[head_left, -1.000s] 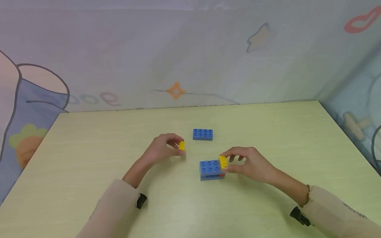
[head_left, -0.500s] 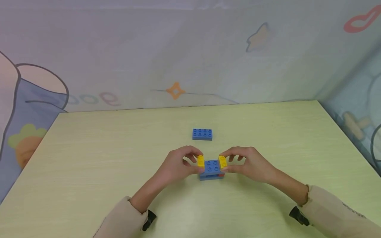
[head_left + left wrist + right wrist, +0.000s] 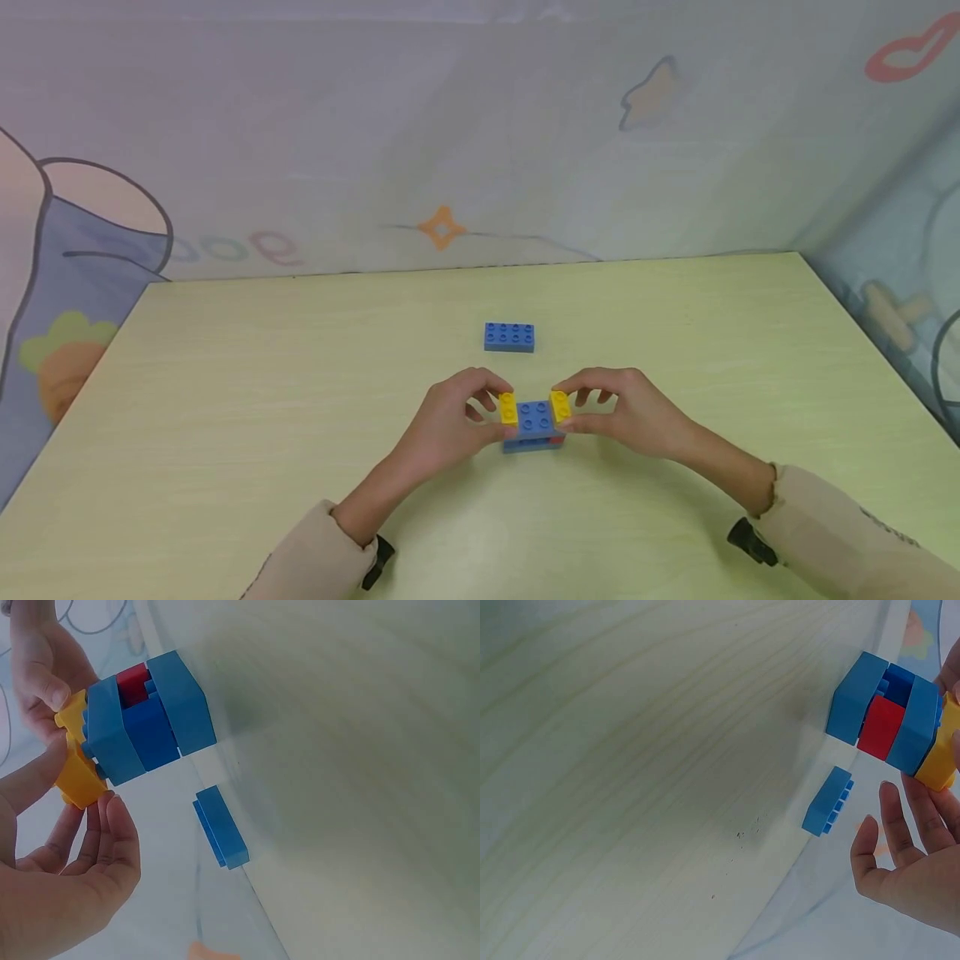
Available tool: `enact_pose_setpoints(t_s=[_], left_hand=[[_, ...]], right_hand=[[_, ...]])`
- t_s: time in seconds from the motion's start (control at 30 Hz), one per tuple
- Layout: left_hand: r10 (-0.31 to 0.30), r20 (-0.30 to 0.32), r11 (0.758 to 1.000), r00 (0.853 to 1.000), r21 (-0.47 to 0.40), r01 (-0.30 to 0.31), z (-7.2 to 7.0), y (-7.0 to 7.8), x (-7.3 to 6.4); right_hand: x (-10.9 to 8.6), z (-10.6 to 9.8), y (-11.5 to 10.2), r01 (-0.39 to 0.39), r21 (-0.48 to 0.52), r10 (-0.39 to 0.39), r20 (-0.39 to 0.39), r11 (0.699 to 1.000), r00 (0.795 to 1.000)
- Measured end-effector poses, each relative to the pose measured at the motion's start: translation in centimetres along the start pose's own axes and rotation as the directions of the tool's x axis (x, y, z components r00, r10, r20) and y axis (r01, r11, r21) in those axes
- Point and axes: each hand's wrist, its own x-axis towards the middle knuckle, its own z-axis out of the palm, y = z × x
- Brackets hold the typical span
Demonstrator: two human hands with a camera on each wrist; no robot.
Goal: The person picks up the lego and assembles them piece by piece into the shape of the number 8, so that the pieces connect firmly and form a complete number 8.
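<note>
A small stack of toy building bricks stands on the table, with a blue brick [image 3: 534, 419] on top. In its middle layer a dark blue brick [image 3: 152, 735] and a red brick [image 3: 883, 727] sit side by side, above another blue brick [image 3: 182, 703]. My left hand [image 3: 453, 423] pinches a yellow brick [image 3: 507, 408] at the left end of the top; in the left wrist view some blue studs show below it. At the right end, my right hand [image 3: 633, 414] pinches a second yellow brick [image 3: 560, 406] between thumb and fingers. Two rows of blue studs show between the yellow bricks.
A loose blue brick [image 3: 509, 337] lies studs up on the pale table [image 3: 262, 400], a short way behind the stack. Behind the table's far edge hangs a printed cloth [image 3: 337, 142].
My left hand has come right and towards me with its yellow brick, from left of the stack onto its left end. The right hand has stayed on its yellow brick.
</note>
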Motion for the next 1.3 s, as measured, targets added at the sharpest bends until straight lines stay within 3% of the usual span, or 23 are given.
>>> enact_pose_setpoints(t_s=[0.53,1.3], left_hand=[[0.018,-0.009,1.000,1.000,0.024,-0.018,0.17,0.26,0.15],[-0.025,0.003,0.999,1.000,0.041,0.024,0.39,0.31,0.61]], right_hand=[[0.00,0.00,0.12,-0.001,-0.001,0.001,0.001,1.000,1.000],[0.02,-0.01,0.03,-0.002,-0.002,0.002,0.000,1.000,1.000]])
